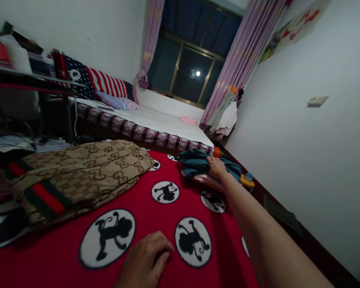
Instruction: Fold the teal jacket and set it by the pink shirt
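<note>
My right hand point(216, 167) reaches out to a stack at the far right of the red blanket point(144, 208). Its fingers are closed on a dark teal garment point(195, 162), which lies bunched on top of a pale pink folded cloth point(208, 180). Close to me, my left hand point(147, 256) rests low over the blanket, loosely curled, with a gap between thumb and fingers and nothing held. To its left lies a tan patterned garment point(108, 164) with green and red striped bands, spread out on the blanket.
Behind stands a bed point(156, 120) with pillows under a window. A cluttered desk point(33, 80) is at the left. Past the stack, a yellow and blue object point(248, 180) sits near the right wall. Clothes point(226, 120) hang beside the curtain.
</note>
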Motion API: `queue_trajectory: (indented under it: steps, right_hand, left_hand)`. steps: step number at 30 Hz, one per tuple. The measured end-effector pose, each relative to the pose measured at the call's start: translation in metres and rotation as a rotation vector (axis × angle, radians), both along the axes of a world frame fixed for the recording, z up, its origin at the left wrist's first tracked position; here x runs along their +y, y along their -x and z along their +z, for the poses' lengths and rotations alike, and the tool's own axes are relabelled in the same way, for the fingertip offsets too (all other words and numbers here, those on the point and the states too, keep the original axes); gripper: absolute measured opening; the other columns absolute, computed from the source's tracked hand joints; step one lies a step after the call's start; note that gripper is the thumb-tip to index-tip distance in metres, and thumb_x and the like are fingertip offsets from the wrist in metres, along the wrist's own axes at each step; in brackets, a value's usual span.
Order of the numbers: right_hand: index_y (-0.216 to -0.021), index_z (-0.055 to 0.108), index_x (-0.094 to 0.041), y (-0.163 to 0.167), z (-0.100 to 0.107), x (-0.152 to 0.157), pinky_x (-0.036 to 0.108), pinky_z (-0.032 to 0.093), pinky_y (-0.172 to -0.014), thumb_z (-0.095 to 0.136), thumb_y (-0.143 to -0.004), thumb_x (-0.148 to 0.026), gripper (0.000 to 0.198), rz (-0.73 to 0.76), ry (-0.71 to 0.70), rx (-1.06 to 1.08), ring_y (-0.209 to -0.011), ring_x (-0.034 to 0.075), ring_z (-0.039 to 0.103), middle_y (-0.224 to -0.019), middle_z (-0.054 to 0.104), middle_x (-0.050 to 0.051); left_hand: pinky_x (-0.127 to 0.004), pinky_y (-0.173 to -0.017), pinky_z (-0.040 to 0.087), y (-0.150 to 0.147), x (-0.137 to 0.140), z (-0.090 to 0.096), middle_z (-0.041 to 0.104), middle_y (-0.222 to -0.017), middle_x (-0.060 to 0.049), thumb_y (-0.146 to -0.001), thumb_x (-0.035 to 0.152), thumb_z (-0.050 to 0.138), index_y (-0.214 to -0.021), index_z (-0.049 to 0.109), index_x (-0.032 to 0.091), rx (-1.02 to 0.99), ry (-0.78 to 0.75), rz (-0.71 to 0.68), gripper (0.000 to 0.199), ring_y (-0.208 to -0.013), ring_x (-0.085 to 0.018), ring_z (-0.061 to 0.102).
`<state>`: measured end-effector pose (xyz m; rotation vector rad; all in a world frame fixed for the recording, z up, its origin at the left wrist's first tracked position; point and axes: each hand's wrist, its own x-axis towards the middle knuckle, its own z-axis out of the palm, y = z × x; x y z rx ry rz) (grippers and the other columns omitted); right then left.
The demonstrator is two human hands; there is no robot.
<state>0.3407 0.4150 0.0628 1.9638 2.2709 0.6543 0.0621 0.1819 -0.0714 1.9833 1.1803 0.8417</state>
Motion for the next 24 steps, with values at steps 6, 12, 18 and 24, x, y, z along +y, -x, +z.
queue_trajectory:
  steps: [6, 12, 18, 24]
  right_hand:
    - [-0.141, 0.038, -0.02, 0.006, -0.015, -0.013, 0.054, 0.012, -0.112, 0.056, -0.076, -0.018, 0.067, 0.123, -0.33, 0.014, -0.142, 0.034, 0.018, -0.158, 0.016, 0.013]
    - [-0.137, 0.044, -0.016, 0.025, -0.031, -0.032, 0.051, 0.018, -0.108, 0.06, -0.079, -0.039, 0.064, 0.155, -0.296, 0.034, -0.119, 0.035, 0.045, -0.13, 0.054, 0.019]
    - [-0.123, 0.057, -0.021, 0.037, -0.009, -0.024, 0.036, 0.037, -0.087, 0.032, -0.097, -0.032, 0.038, -0.145, -0.396, 0.352, -0.103, 0.025, 0.058, -0.118, 0.063, 0.012]
    - [-0.109, 0.066, -0.024, 0.041, -0.034, -0.052, 0.042, 0.022, -0.108, 0.048, -0.092, -0.048, 0.035, 0.283, -0.171, 0.244, -0.117, 0.025, 0.052, -0.131, 0.059, 0.007]
  left_hand:
    - [-0.027, -0.079, 0.042, -0.001, -0.001, 0.003, 0.068, -0.091, -0.002, -0.083, 0.013, 0.046, -0.083, 0.068, 0.022, 0.007, 0.011, 0.017, 0.024, -0.09, -0.017, 0.062]
    - [-0.028, -0.079, 0.042, -0.001, -0.001, 0.007, 0.068, -0.09, -0.002, -0.083, 0.013, 0.046, -0.082, 0.068, 0.022, 0.001, 0.008, 0.019, 0.024, -0.089, -0.018, 0.062]
    - [-0.028, -0.079, 0.042, 0.0, -0.001, 0.008, 0.068, -0.089, -0.003, -0.083, 0.015, 0.046, -0.081, 0.069, 0.021, -0.005, 0.008, 0.016, 0.024, -0.088, -0.018, 0.062]
    - [-0.028, -0.078, 0.043, 0.0, -0.002, 0.01, 0.068, -0.088, -0.004, -0.082, 0.015, 0.045, -0.081, 0.069, 0.02, -0.012, 0.004, 0.025, 0.025, -0.088, -0.018, 0.062]
